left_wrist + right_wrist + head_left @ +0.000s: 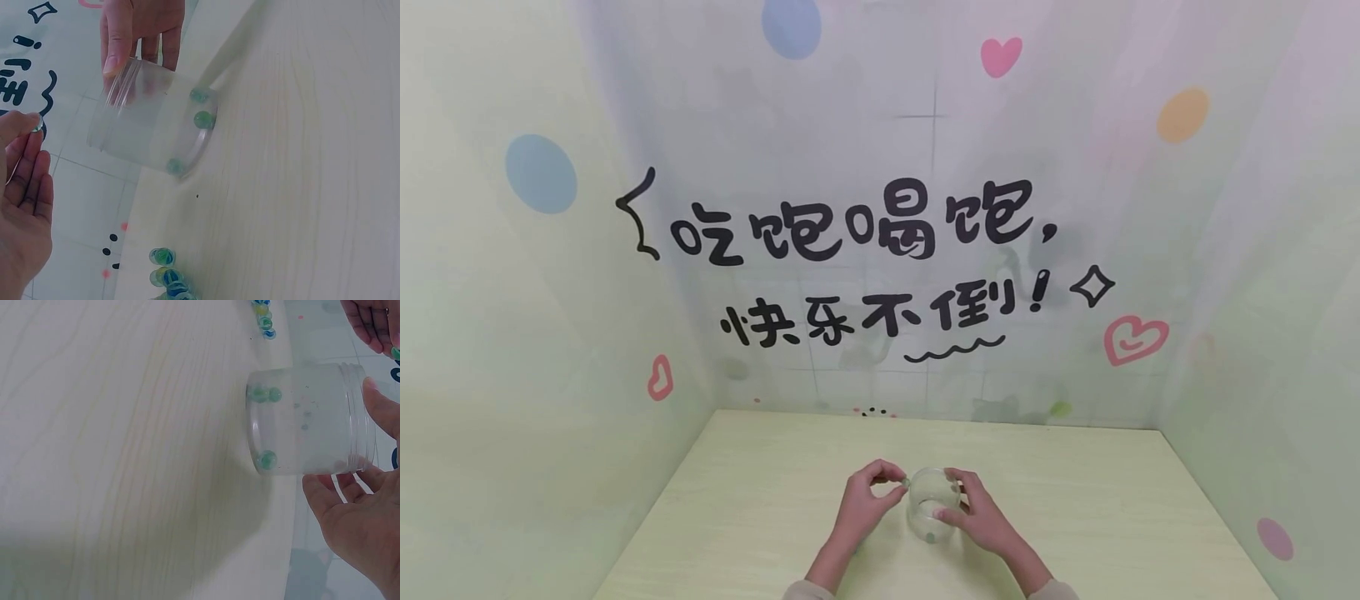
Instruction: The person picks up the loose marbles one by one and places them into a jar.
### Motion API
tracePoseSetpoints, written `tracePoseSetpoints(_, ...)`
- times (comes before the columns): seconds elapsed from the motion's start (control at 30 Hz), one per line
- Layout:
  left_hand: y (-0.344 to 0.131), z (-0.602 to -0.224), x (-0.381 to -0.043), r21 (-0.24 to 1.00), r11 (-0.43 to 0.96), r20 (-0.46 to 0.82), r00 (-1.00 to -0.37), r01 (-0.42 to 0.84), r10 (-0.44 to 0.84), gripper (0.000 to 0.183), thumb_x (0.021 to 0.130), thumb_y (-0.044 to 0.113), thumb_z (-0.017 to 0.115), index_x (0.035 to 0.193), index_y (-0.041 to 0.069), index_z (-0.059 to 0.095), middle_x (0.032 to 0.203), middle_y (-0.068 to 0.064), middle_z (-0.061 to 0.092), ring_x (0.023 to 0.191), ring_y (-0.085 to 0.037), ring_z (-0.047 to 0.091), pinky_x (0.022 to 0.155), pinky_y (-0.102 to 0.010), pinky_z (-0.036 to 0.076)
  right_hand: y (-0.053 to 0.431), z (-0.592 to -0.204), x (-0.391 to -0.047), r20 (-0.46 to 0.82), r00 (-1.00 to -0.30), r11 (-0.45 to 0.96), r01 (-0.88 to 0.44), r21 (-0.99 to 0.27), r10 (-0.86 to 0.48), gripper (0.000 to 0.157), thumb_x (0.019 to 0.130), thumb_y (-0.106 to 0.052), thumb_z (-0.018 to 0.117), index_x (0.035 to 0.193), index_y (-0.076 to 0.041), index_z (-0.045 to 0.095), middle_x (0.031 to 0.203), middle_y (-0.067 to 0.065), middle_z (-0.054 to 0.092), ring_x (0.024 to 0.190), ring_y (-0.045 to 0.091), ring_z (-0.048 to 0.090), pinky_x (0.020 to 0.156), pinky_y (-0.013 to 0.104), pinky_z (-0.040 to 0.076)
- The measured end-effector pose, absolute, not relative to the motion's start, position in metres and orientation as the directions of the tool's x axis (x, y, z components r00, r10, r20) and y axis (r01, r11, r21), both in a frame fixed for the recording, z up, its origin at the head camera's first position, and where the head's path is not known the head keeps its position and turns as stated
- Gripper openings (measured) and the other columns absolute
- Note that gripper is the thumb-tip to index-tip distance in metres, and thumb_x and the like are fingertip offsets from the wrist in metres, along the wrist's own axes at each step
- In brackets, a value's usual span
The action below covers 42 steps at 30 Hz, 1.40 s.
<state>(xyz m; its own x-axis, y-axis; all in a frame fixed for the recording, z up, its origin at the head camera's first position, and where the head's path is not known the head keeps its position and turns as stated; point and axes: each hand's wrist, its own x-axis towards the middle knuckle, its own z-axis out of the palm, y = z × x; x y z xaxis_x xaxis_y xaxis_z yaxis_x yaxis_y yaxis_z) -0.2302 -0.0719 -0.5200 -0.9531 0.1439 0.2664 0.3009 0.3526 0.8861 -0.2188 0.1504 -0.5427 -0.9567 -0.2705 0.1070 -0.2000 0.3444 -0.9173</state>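
A clear, wide-mouthed plastic jar (922, 527) stands on the table. Around its upper side near the threaded rim, my right hand (987, 518) grips it, thumb on one side and fingers on the other. Green-tinted glass marbles (203, 119) lie at the bottom of the jar, three of them showing in the left wrist view. Just left of the rim, my left hand (863, 506) pinches a single greenish marble (37, 124) between thumb and fingertips. The other fingers of that hand are loosely bent, as the left wrist view shows.
A cluster of blue, green and yellow marbles (172, 278) lies on the pale wood-grain table (760, 500), on the left hand's side of the jar. Printed curtain-like walls (865, 150) with black lettering and coloured shapes enclose the table at the back and both sides.
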Motion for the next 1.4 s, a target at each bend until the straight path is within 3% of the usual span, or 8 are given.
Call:
tracePoseSetpoints(0.27, -0.065, -0.521, -0.230, 0.879, 0.355, 0.279, -0.947, 0.318, 0.159, 0.015, 0.085, 0.015, 0.077, 0.099, 0.012, 0.070, 0.099, -0.003, 0.073, 0.094, -0.008, 0.064, 0.093, -0.033, 0.055, 0.151, -0.546, -0.221, 0.105, -0.957, 0.329, -0.194, -0.924, -0.270, 0.064, 0.091, -0.012, 0.071, 0.143, 0.006, 0.038, 0.142, 0.028, 0.041, 0.129, 0.048, 0.045, 0.106, 0.064, 0.041)
tracePoseSetpoints(0.37, -0.063, -0.523, -0.231, 0.880, 0.341, 0.289, -0.943, 0.330, 0.167, 0.015, 0.086, 0.015, 0.076, 0.098, 0.011, 0.070, 0.099, -0.004, 0.073, 0.094, -0.010, 0.064, 0.093, -0.038, 0.055, 0.152, -0.546, -0.220, 0.102, -0.958, 0.333, -0.191, -0.923, -0.267, 0.065, 0.091, -0.012, 0.071, 0.143, 0.006, 0.038, 0.142, 0.028, 0.041, 0.129, 0.049, 0.045, 0.106, 0.064, 0.042)
tracePoseSetpoints(0.8, -0.055, -0.526, -0.230, 0.870, 0.368, 0.283, -0.943, 0.329, 0.174, 0.014, 0.086, 0.018, 0.077, 0.097, 0.012, 0.070, 0.097, -0.002, 0.074, 0.093, -0.014, 0.065, 0.091, -0.033, 0.055, 0.150, -0.544, -0.219, 0.104, -0.957, 0.357, -0.200, -0.912, -0.270, 0.067, 0.091, -0.017, 0.072, 0.143, 0.007, 0.037, 0.143, 0.030, 0.039, 0.129, 0.053, 0.043, 0.105, 0.066, 0.041)
tracePoseSetpoints(1.03, -0.051, -0.525, -0.230, 0.873, 0.375, 0.264, -0.949, 0.312, 0.175, 0.015, 0.085, 0.016, 0.077, 0.098, 0.011, 0.069, 0.098, -0.002, 0.074, 0.093, -0.014, 0.065, 0.092, -0.039, 0.055, 0.150, -0.545, -0.221, 0.098, -0.958, 0.357, -0.194, -0.914, -0.270, 0.067, 0.091, -0.017, 0.072, 0.143, 0.006, 0.037, 0.143, 0.030, 0.039, 0.129, 0.052, 0.043, 0.106, 0.065, 0.041)
tracePoseSetpoints(1.4, -0.046, -0.525, -0.231, 0.875, 0.370, 0.263, -0.948, 0.312, 0.176, 0.015, 0.085, 0.017, 0.078, 0.097, 0.012, 0.070, 0.096, -0.002, 0.074, 0.091, -0.014, 0.065, 0.090, -0.033, 0.055, 0.151, -0.547, -0.223, 0.115, -0.950, 0.360, -0.219, -0.907, -0.289, 0.067, 0.093, -0.019, 0.070, 0.143, 0.007, 0.035, 0.142, 0.031, 0.038, 0.128, 0.052, 0.043, 0.105, 0.066, 0.041)
